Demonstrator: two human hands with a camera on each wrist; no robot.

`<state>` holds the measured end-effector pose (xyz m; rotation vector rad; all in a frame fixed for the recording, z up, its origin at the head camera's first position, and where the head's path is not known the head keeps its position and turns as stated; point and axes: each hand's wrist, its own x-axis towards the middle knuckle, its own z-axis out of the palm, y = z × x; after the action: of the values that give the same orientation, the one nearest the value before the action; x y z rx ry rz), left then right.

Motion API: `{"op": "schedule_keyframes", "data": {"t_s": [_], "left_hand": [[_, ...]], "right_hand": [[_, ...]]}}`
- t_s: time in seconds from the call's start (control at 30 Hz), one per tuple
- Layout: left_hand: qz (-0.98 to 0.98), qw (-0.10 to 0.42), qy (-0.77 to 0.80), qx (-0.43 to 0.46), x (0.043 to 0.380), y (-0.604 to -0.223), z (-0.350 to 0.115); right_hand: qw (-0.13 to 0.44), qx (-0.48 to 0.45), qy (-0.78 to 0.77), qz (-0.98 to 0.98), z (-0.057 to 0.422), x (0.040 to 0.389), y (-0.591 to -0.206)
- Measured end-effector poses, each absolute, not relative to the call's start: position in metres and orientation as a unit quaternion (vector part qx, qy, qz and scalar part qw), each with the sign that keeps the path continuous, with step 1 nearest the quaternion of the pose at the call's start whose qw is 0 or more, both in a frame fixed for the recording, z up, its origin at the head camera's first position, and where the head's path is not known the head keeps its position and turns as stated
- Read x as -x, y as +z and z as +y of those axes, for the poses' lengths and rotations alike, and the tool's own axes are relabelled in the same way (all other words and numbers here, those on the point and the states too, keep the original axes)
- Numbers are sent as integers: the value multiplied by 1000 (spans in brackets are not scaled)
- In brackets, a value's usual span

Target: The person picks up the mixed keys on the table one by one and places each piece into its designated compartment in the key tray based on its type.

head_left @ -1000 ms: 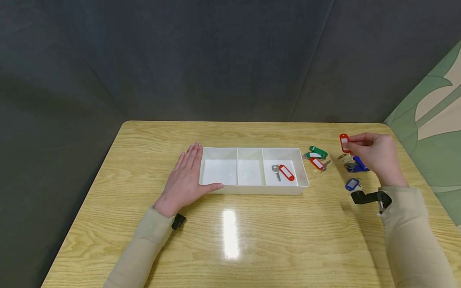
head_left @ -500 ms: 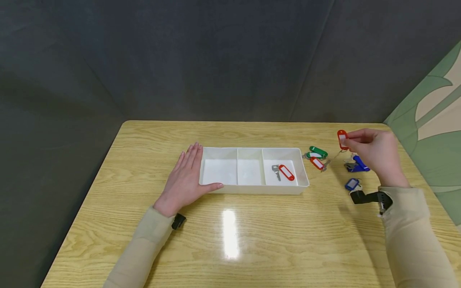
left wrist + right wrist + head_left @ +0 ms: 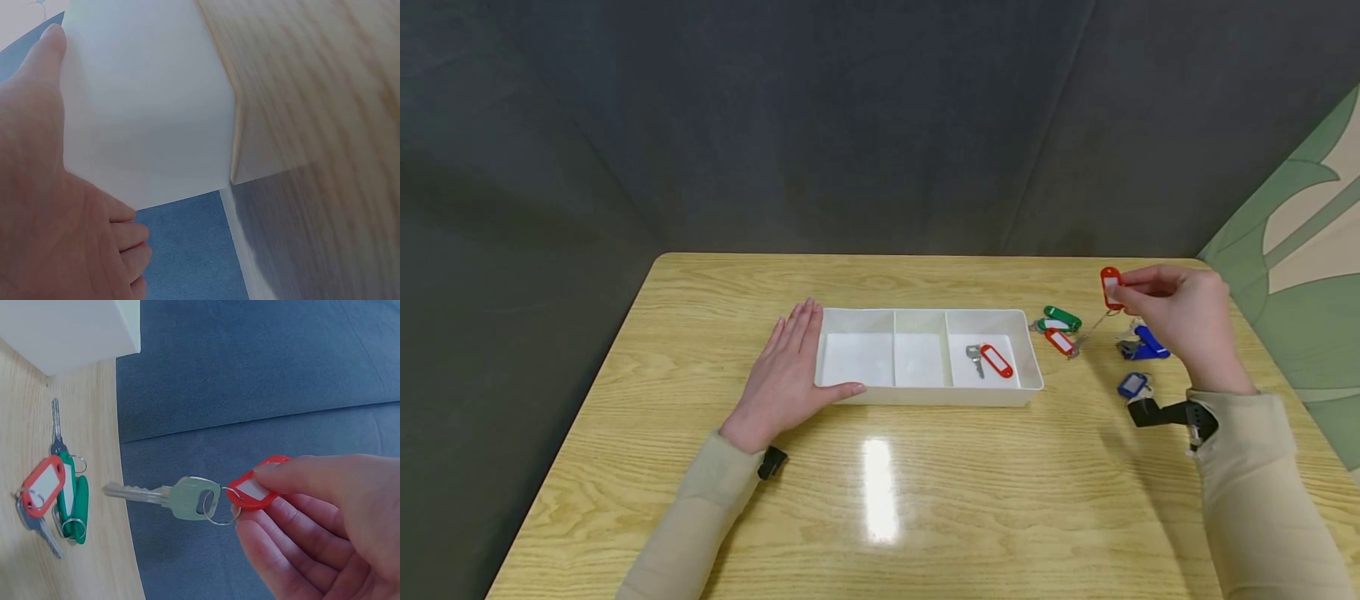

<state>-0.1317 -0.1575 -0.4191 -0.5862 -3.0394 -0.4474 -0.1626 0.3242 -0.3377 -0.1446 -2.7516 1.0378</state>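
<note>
My right hand (image 3: 1183,312) pinches a red key tag (image 3: 1111,288) between thumb and fingers, above the table's right side. In the right wrist view a key (image 3: 187,497) hangs from the tag by a split ring (image 3: 222,506). My left hand (image 3: 782,367) lies with straight fingers along the left end of a white three-compartment tray (image 3: 925,396), its thumb over the front rim. Another red key tag (image 3: 997,360) with a key (image 3: 975,358) lies in the tray's right compartment. The left wrist view shows the tray's white wall (image 3: 150,112) against the palm.
Right of the tray, green key tags (image 3: 1062,317) and a red key tag (image 3: 1060,340) lie with keys. Blue key tags (image 3: 1146,343) lie below my right hand, and another blue key tag (image 3: 1132,384) is nearer. A dark curtain (image 3: 880,125) hangs behind the wooden table (image 3: 820,500).
My right hand has lifted the red key tag slightly up and to the left, and its key now hangs clear of the blue ones. The left hand and tray stay in place.
</note>
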Motion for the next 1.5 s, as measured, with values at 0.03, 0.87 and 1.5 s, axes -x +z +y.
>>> {"op": "schedule_keyframes", "data": {"t_s": [0.03, 0.87, 1.5], "left_hand": [[-972, 8, -143, 188, 132, -419, -157], [-972, 8, -143, 187, 132, -419, -157], [-972, 5, -141, 187, 132, -418, -157]], "right_hand": [[99, 49, 352, -929, 324, 162, -337], [121, 31, 371, -920, 304, 154, -318], [140, 15, 383, -913, 287, 146, -306]]}}
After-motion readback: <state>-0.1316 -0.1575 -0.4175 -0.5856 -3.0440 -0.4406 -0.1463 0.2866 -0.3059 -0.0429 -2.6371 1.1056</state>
